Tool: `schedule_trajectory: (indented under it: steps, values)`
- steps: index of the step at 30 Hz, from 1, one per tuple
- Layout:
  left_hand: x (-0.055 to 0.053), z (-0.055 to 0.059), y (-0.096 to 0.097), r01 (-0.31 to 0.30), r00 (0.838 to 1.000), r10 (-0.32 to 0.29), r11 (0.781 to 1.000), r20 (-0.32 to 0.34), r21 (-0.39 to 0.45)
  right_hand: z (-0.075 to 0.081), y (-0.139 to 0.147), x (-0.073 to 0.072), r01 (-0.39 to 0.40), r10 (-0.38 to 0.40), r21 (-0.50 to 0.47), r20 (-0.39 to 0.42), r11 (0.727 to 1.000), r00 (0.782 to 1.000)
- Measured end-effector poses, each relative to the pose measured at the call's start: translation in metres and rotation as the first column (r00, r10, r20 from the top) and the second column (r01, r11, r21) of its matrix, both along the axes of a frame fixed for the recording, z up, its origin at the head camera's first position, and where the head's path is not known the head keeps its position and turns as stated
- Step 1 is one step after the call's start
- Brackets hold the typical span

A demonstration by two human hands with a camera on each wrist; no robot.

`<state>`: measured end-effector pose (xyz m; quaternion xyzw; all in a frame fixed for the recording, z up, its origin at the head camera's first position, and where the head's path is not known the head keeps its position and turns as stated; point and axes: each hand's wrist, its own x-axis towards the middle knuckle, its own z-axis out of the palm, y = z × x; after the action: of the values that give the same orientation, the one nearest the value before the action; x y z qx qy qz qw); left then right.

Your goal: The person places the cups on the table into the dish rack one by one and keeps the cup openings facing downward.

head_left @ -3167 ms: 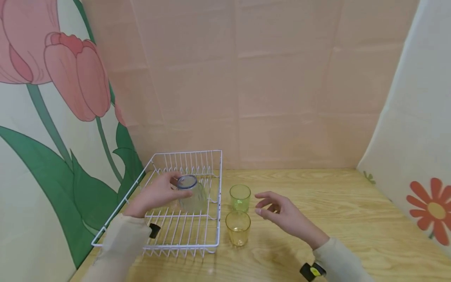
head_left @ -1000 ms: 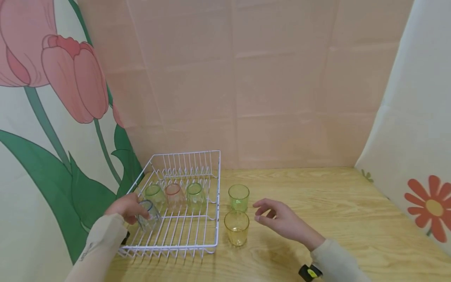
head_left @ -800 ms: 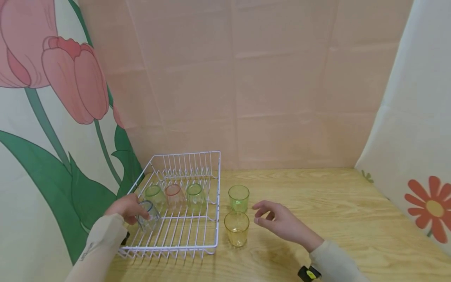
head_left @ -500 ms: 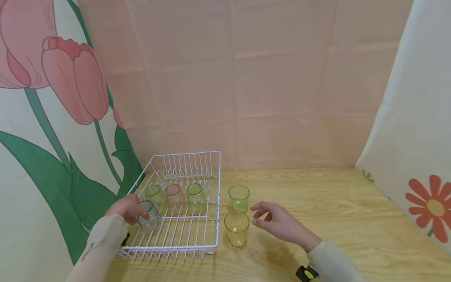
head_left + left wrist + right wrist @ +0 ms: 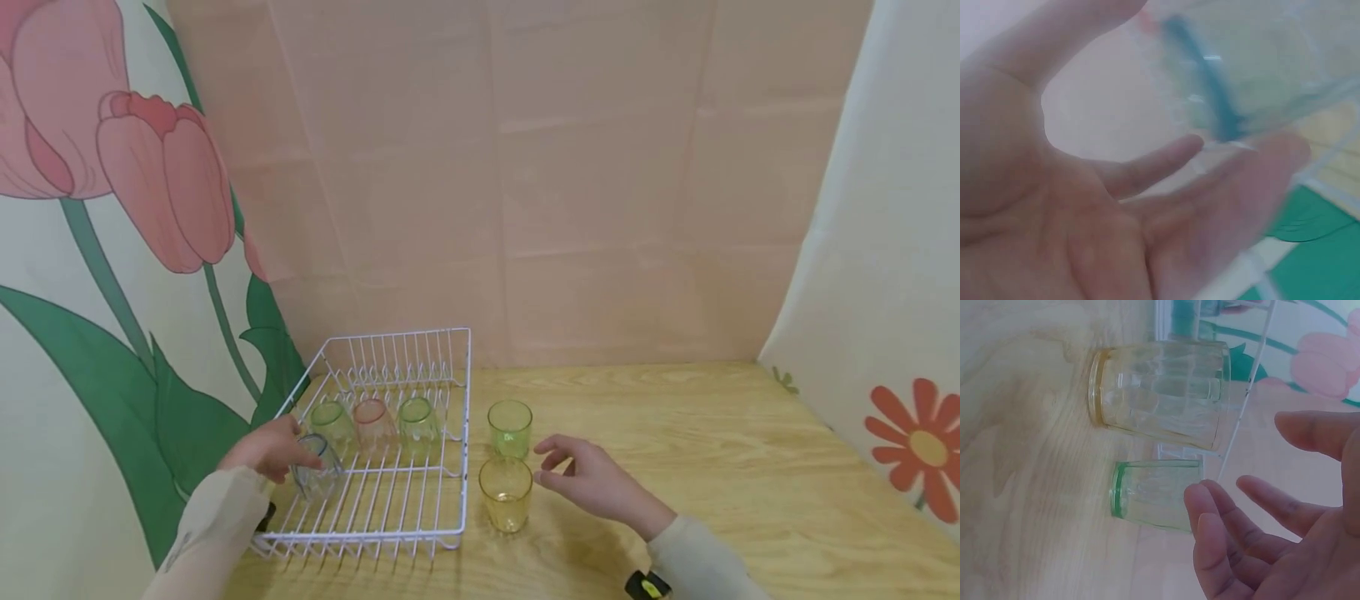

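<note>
Right fingers (image 5: 1210, 547) nearer the yellow glass (image 5: 1160, 394) (loosely curved, well parted)

Blue-tinted glass (image 5: 318, 479) at the left hand (image 5: 268, 451), pink glass (image 5: 375, 429) just beyond; yellow glass (image 5: 506, 502), green glass (image 5: 510, 433) beside the right hand (image 5: 600, 483), wood-grain table (image 5: 690, 442) below!

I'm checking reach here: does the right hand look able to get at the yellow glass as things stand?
Probably yes: the right hand is beside the yellow glass, holding nothing, and nothing shows between them. The green glass on the table stands just beyond, which might crowd the grip.
</note>
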<state>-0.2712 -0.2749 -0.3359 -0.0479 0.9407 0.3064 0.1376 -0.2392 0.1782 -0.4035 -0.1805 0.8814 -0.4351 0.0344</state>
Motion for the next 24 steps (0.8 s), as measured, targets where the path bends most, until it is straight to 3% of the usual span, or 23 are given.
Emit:
schedule_trajectory:
  steps: [4, 7, 9, 15, 24]
  values:
    - [0.005, 0.014, 0.010, 0.022, 0.993, -0.033, 0.995, -0.112, -0.100, 0.000, -0.002, 0.000, 0.037, -0.036, 0.033, -0.014, 0.999, 0.999]
    - [0.013, 0.027, 0.025, 0.013, 0.975, -0.061, 0.976, -0.214, -0.218, 0.001, -0.006, -0.002, 0.086, -0.085, 0.059, -0.023, 0.995, 0.996]
    - [0.018, 0.033, 0.038, -0.001, 0.961, -0.067, 0.969, -0.269, -0.246, 0.002, -0.008, -0.003, 0.118, -0.117, 0.080, -0.029, 0.990, 0.993]
    - [0.027, 0.033, 0.077, 0.038, 0.921, -0.082, 0.992, -0.382, -0.120, 0.000, -0.013, -0.011, 0.151, -0.146, 0.154, -0.042, 0.977, 0.988]
    - [0.031, 0.025, 0.114, 0.099, 0.912, -0.145, 0.986, -0.385, -0.136, -0.008, -0.018, -0.019, 0.097, -0.108, 0.141, 0.070, 0.985, 0.992]
